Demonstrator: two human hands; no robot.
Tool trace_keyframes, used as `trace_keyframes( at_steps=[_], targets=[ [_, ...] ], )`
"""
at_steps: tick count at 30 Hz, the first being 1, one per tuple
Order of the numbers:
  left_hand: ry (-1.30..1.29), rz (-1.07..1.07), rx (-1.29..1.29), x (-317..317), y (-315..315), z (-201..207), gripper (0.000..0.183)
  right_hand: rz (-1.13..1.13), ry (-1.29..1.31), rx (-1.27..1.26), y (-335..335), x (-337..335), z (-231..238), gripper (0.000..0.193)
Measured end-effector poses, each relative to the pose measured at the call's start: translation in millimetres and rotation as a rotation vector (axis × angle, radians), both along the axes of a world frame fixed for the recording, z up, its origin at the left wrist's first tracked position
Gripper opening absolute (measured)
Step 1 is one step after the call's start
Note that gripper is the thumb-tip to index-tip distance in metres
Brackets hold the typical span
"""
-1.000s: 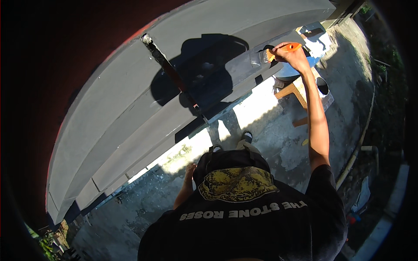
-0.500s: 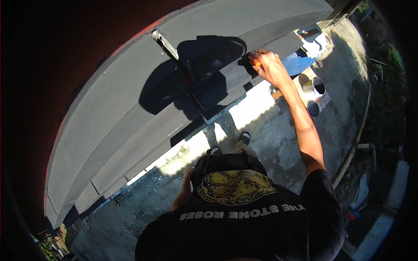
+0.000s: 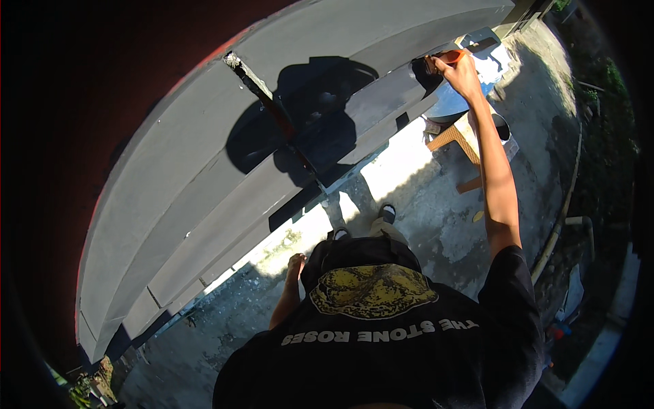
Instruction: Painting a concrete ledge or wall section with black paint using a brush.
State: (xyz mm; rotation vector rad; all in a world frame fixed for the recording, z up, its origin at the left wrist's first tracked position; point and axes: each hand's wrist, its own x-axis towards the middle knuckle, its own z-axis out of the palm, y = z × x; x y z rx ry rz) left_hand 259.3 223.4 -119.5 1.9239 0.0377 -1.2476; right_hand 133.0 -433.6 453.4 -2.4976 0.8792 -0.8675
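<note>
My right hand (image 3: 458, 71) is closed round the orange handle of a paintbrush (image 3: 453, 56), its bristles lost in the dark shadow. It reaches far forward, at the right part of a long grey curved structure (image 3: 204, 204) shaped like a boat hull. Low by my left hip hangs my left hand (image 3: 297, 262), dim and partly hidden, so its fingers are hard to read. An open paint can (image 3: 501, 127) stands on a tan stool (image 3: 446, 138), partly covered by my right forearm.
A rough slot (image 3: 252, 78) with a pale broken edge cuts into the grey structure. Behind the stool lies a blue-and-white object (image 3: 487, 58). A pale pipe (image 3: 553, 235) runs along the concrete floor (image 3: 443, 232) at the right. Plants grow beyond it.
My right hand has moved to the right and farther away along the grey structure with the paintbrush. My right forearm now covers part of the stool and can. My left hand shows slightly more.
</note>
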Motion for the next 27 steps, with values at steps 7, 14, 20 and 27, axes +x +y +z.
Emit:
trace_keyframes(
  at_steps=[7, 14, 20, 27],
  targets=[
    [-0.010, -0.012, 0.012, -36.4, 44.0, 14.0, 0.031, 0.291, 0.274, -0.178, 125.4, 38.4, 4.6, 0.021],
    [-0.033, -0.041, 0.031, -36.9, 33.6, 20.9, 0.031, 0.246, -0.167, 0.415, 127.3, 38.8, -20.3, 0.019],
    [-0.050, -0.027, 0.038, -4.9, 0.2, 28.4, 0.031, -0.072, 0.037, -0.155, 15.6, -11.5, 3.8, 0.020],
    [-0.073, -0.059, 0.043, -7.1, 7.9, 45.6, 0.031, 0.202, 0.033, -0.108, 129.1, 16.2, -16.3, 0.022]
  ],
)
